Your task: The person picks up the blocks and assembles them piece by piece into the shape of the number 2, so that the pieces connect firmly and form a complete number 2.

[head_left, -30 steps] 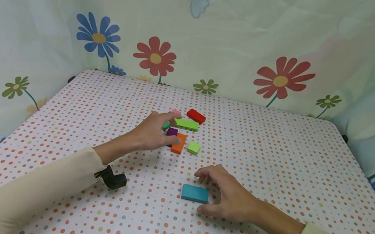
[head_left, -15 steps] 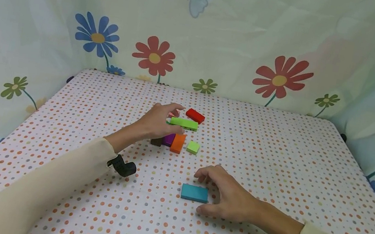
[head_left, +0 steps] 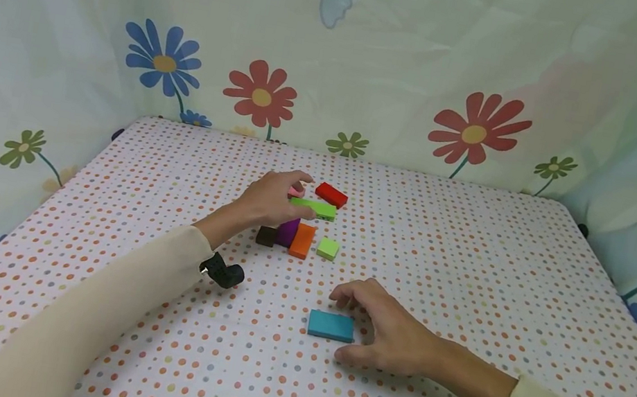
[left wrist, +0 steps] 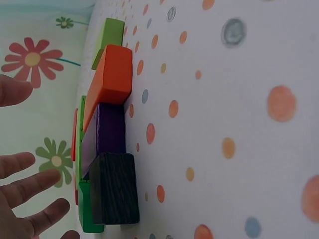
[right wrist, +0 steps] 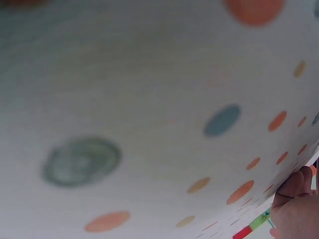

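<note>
- The blue block [head_left: 331, 326] lies flat on the table, near the middle; take the far edge as twelve o'clock.
- The right hand [head_left: 391, 330] is at its three o'clock, fingers and thumb bent in a wide, loose C round that end, a gap showing between palm and block; it grips nothing.
- The left hand [head_left: 271, 197], at eleven o'clock from the blue block, is over the block cluster, thumb and fingers spread well apart, holding nothing. Its thumb overlaps the light green block [head_left: 319, 210]; I cannot tell whether they touch.
- From the light green block, the pink block [head_left: 296, 192] is at ten o'clock, partly covered by fingers, and the red block [head_left: 332, 195] at one.
- Nearer, side by side toward nine o'clock, come the orange block [head_left: 302, 241], purple block [head_left: 287, 232] and dark block [head_left: 266, 236]; the small lime block [head_left: 327, 249] sits apart at the orange one's three.
- The left wrist view shows a green block [left wrist: 90, 206] partly behind the dark one.
- The tabletop [head_left: 461, 250] is white with coloured dots.
- Flowered curtains [head_left: 404, 65] stand at nine, twelve and three.
</note>
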A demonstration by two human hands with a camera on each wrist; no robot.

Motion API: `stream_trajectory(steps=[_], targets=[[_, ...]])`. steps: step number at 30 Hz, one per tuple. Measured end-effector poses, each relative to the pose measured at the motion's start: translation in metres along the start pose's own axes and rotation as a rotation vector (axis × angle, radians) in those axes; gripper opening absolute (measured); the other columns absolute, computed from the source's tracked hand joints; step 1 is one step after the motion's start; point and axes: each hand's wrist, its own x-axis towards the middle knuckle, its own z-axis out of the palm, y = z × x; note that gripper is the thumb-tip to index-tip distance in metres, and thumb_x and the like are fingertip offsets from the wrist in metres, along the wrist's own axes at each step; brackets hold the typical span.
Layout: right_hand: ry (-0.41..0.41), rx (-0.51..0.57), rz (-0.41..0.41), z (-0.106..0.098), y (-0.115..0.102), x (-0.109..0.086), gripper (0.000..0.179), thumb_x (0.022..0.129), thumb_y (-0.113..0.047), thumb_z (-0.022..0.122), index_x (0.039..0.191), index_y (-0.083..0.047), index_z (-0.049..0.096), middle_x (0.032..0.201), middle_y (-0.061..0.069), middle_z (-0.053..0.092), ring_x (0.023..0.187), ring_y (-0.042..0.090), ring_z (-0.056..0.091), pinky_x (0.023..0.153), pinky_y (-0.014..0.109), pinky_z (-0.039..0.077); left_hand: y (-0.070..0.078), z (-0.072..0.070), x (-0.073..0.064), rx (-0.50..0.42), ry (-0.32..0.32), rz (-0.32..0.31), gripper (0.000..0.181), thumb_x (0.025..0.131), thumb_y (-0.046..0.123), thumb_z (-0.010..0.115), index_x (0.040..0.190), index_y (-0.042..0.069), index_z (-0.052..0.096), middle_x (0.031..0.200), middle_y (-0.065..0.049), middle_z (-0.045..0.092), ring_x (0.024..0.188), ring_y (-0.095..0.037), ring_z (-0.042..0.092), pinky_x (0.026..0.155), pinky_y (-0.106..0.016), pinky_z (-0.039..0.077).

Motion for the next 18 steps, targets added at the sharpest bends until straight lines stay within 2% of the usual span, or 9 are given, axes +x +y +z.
stream_trajectory(steps=[5, 12, 18], targets=[[-0.006, 0.0, -0.014, 0.0, 0.001, 0.0, 0.067, 0.079, -0.035, 0.087, 0.133, -0.022, 0.051, 0.128, -0.007, 0.053, 0.113, 0.013, 0.049, 0.099, 0.04, 0.046, -0.003, 0.003, 0.005, 0.028, -0.005, -0.003, 0.071, 0.087, 0.045, 0.072, 0.15, 0.023, 0.048, 0.139, -0.005, 0.06, 0.127, -0.028, 0.053, 0.103, -0.054, 0.043], [-0.026, -0.013, 0.005, -0.001, 0.0, 0.0, 0.066, 0.079, -0.035, 0.087, 0.132, -0.023, 0.05, 0.127, -0.007, 0.052, 0.113, 0.013, 0.049, 0.099, 0.04, 0.046, -0.003, 0.005, 0.01, 0.118, -0.037, -0.011, 0.075, 0.083, 0.046, 0.073, 0.15, 0.023, 0.048, 0.14, -0.004, 0.06, 0.129, -0.029, 0.051, 0.107, -0.061, 0.036], [-0.036, -0.012, 0.029, 0.0, -0.001, 0.001, 0.065, 0.078, -0.037, 0.087, 0.131, -0.021, 0.052, 0.127, -0.007, 0.053, 0.115, 0.013, 0.048, 0.1, 0.042, 0.046, -0.004, 0.006, 0.014, 0.154, -0.064, -0.019, 0.073, 0.084, 0.045, 0.072, 0.15, 0.024, 0.048, 0.14, -0.004, 0.059, 0.125, -0.026, 0.052, 0.106, -0.06, 0.038]])
